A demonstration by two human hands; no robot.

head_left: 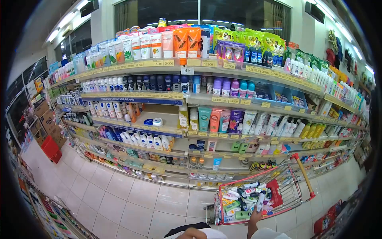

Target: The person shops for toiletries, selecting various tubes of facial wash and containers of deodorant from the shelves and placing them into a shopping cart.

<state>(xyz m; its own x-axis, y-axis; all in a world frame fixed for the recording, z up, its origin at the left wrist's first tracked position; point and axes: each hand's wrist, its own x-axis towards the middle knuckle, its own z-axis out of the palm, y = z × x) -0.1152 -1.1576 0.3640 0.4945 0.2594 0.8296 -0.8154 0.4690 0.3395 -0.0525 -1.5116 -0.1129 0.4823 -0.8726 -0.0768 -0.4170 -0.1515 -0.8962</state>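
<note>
Near the bottom edge, my left hand [192, 233] is close to my body with its fingers curled; whether it holds anything is hidden. My right hand [255, 217] reaches over the near side of a red-framed shopping cart [219, 199], its fingers round a light grey bottle [260, 201] with a dark end. Beneath and around that bottle, the cart holds a pile of mixed bottles and tubes, among them a green bottle [242, 215] close to my right hand.
Long shelves [223, 101] of tubes, roll-ons and bottles curve across the view ahead. A red basket [50, 149] stands on the tiled floor at the left, beside cardboard boxes [51, 123]. The cart's yellow handle [304, 175] points right. Red items [328, 219] lie lower right.
</note>
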